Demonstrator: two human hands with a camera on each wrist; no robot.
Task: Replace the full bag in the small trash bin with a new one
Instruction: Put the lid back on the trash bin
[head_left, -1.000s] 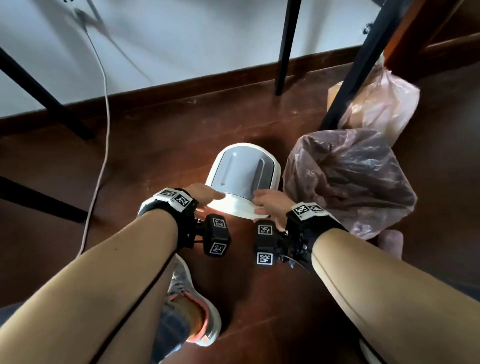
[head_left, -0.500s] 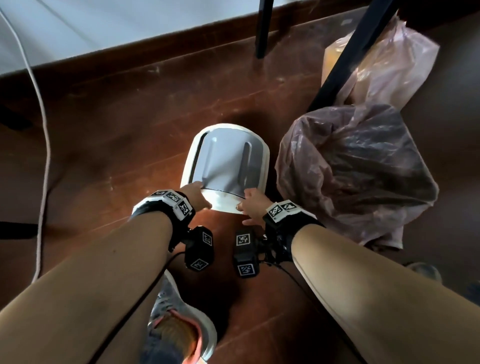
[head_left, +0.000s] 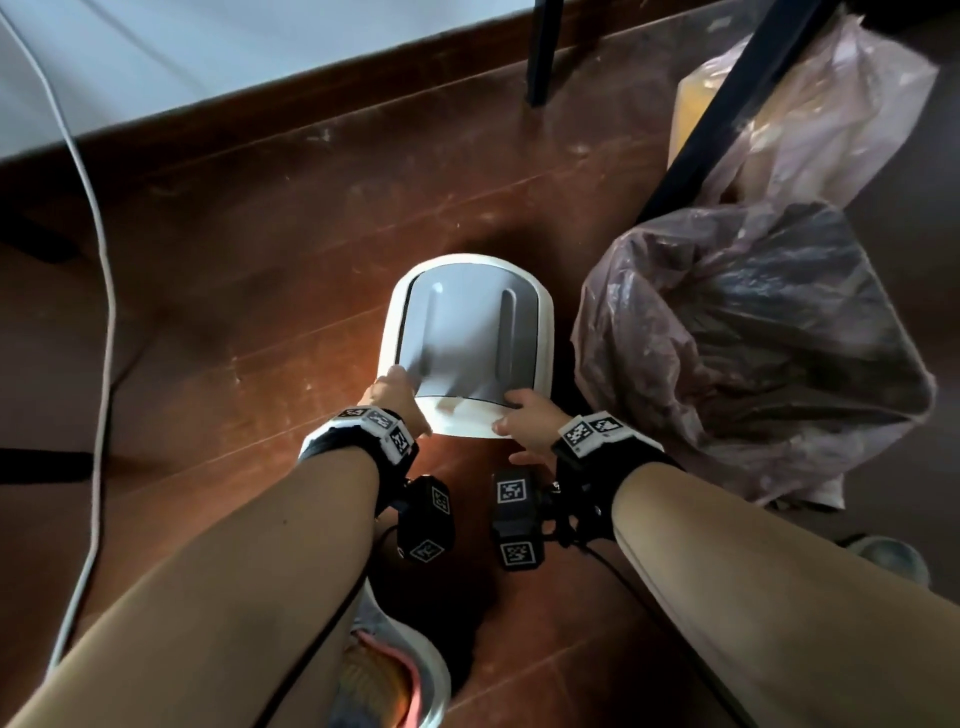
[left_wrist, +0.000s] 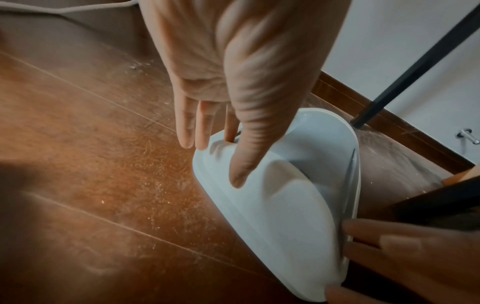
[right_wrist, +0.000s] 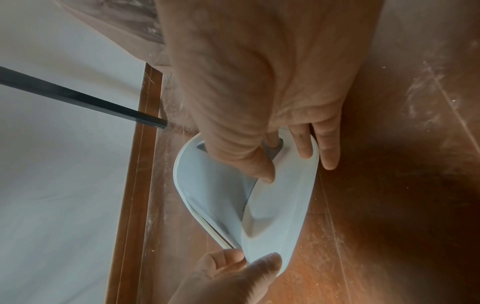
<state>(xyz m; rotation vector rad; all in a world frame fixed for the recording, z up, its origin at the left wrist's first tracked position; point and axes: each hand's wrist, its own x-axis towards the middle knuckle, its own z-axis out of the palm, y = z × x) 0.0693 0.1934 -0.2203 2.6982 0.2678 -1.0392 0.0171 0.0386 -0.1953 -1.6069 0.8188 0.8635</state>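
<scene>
A small white trash bin (head_left: 543, 332) with a grey lid (head_left: 467, 332) stands on the wooden floor. My left hand (head_left: 395, 397) holds its near left corner. In the left wrist view, the left hand (left_wrist: 215, 160) has its thumb on the white top frame (left_wrist: 285, 216), one finger in the gap and the others down the outside. My right hand (head_left: 524, 421) holds the near right corner the same way, and the right wrist view shows the right hand (right_wrist: 291, 166) pinching the frame (right_wrist: 280, 216). The full pinkish bag (head_left: 753, 338) sits just right of the bin.
A second pale bag (head_left: 810, 104) lies behind the full one, by a slanted black leg (head_left: 727, 109). Another black leg (head_left: 540, 52) stands near the skirting. A white cable (head_left: 104, 291) runs down the left. My shoe (head_left: 395, 675) is close below the bin.
The head view has dropped closer over the bin. Both hands have stayed on its near edge and spread slightly toward the two corners.
</scene>
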